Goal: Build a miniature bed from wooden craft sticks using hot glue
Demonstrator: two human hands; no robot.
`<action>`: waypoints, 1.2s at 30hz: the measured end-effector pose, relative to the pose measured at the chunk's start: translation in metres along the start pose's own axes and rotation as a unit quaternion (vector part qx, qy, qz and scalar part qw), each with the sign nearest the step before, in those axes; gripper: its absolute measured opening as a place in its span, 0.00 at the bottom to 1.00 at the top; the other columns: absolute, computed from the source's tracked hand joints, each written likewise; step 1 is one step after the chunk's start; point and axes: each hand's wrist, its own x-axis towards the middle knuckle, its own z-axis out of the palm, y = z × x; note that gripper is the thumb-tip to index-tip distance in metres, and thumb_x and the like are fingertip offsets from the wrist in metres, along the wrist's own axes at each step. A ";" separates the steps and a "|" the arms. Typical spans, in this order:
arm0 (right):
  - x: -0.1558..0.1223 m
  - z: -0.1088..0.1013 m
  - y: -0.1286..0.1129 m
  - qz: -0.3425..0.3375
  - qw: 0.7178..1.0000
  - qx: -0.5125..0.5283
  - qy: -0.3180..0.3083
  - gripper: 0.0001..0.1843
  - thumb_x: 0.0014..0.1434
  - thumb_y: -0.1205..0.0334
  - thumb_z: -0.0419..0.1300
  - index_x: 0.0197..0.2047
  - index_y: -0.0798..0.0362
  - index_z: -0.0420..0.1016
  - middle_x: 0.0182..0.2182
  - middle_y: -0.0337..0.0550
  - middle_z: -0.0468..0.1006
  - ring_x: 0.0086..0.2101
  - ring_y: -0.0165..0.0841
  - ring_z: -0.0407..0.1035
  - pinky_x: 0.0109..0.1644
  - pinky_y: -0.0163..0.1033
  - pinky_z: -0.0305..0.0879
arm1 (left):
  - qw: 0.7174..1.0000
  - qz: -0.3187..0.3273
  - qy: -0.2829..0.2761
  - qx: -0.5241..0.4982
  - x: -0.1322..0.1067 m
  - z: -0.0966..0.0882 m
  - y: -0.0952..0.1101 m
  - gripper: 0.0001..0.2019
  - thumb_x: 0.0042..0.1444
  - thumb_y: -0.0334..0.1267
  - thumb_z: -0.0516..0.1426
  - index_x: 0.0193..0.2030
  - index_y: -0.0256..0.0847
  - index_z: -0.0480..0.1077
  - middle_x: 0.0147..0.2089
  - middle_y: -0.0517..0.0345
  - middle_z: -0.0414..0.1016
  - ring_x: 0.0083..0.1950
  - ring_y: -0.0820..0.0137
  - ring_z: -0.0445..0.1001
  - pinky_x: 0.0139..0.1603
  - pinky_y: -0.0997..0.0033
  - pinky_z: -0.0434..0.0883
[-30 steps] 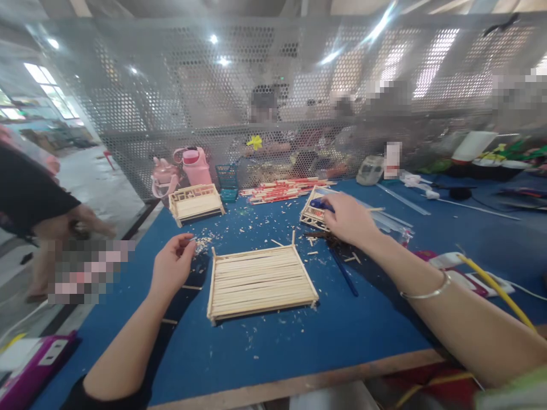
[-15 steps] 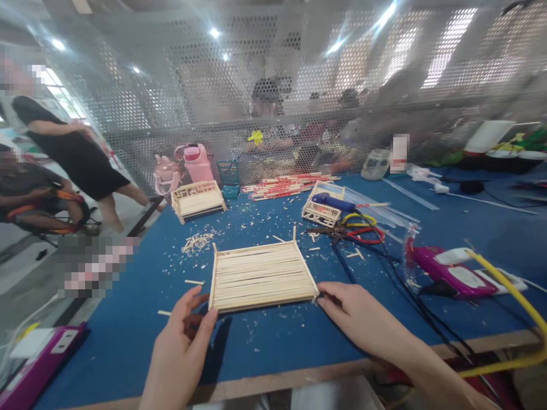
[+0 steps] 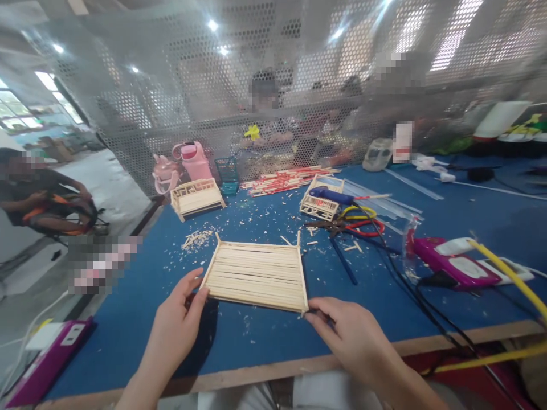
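A: State the position of the main piece.

B: One slatted panel (image 3: 256, 276) of pale sticks is on the blue table (image 3: 256, 350), with two short posts (image 3: 298, 239) rising at its far corners. Whether its near edge lies flat cannot be determined.

A: Condition of the hands?

B: Two, both gripping. The left hand (image 3: 182, 319) pinches the panel at its near left corner, thumb uppermost. The right hand (image 3: 348, 330) holds the panel's near right corner with bent fingers.

A: Similar items?

B: Two smaller stick models: the left model (image 3: 199, 202) is beyond the panel's far left corner, the right model (image 3: 318, 209) beyond its far right. One blue-handled tool (image 3: 331, 195) lies on the latter.

A: Other tools?

B: Overlapping pliers (image 3: 335, 226), right of the panel's far right post; pairs not countable. One yellow and one red handle are evident.

A: Remaining stock?

B: One heap of offcuts (image 3: 196, 239) lies just beyond the panel's left end; one bundle of red-and-pale sticks (image 3: 290, 181) lies farther beyond. Two purple power strips: one (image 3: 51, 364) left of the panel, one (image 3: 447, 263) right.
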 end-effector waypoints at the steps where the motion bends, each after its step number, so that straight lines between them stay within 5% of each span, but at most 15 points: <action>1: -0.001 0.002 0.000 -0.004 1.000 0.005 0.005 0.14 0.60 0.61 0.49 0.36 0.49 0.76 0.29 0.40 0.80 0.29 0.34 0.72 0.30 0.36 0.56 | 1.000 0.007 -0.004 0.012 0.004 -0.001 0.000 0.29 0.49 0.58 0.50 0.53 0.41 0.67 0.49 0.47 0.78 0.49 0.56 0.76 0.49 0.56 0.72; 10: 0.000 0.008 -0.019 -0.038 0.995 0.090 -0.015 0.13 0.60 0.62 0.51 0.38 0.48 0.78 0.31 0.39 0.81 0.32 0.33 0.74 0.35 0.34 0.60 | 0.997 0.052 -0.030 0.039 0.048 -0.002 0.004 0.26 0.50 0.49 0.51 0.54 0.40 0.67 0.48 0.46 0.78 0.42 0.59 0.79 0.48 0.57 0.72; 16: 0.006 0.004 -0.038 -0.024 0.995 0.070 -0.069 0.13 0.60 0.62 0.52 0.44 0.48 0.76 0.32 0.39 0.81 0.32 0.33 0.74 0.35 0.34 0.58 | 0.994 0.064 -0.037 0.082 0.076 -0.001 0.010 0.28 0.48 0.47 0.51 0.56 0.37 0.65 0.49 0.43 0.77 0.46 0.57 0.77 0.48 0.56 0.71; 24: 0.016 0.012 -0.061 -0.062 0.992 0.031 -0.105 0.15 0.61 0.60 0.51 0.50 0.50 0.71 0.33 0.43 0.81 0.33 0.38 0.75 0.33 0.36 0.59 | 0.992 0.046 0.006 0.119 0.092 0.003 0.029 0.23 0.49 0.42 0.53 0.53 0.37 0.67 0.55 0.44 0.73 0.41 0.61 0.77 0.48 0.60 0.70; 32: 0.026 0.019 -0.072 -0.087 0.991 0.017 -0.098 0.21 0.61 0.60 0.50 0.57 0.53 0.65 0.33 0.49 0.81 0.33 0.42 0.76 0.33 0.40 0.63 | 0.995 0.032 0.055 0.079 0.115 0.023 0.025 0.23 0.52 0.40 0.52 0.55 0.36 0.65 0.57 0.44 0.70 0.40 0.62 0.76 0.47 0.61 0.71; 36: 0.027 0.020 -0.073 -0.091 0.991 0.032 -0.091 0.23 0.60 0.59 0.52 0.58 0.54 0.65 0.32 0.50 0.81 0.33 0.42 0.76 0.34 0.41 0.64 | 0.991 0.026 0.070 0.109 0.106 0.019 0.038 0.23 0.52 0.40 0.52 0.55 0.36 0.65 0.55 0.45 0.72 0.36 0.64 0.75 0.46 0.61 0.70</action>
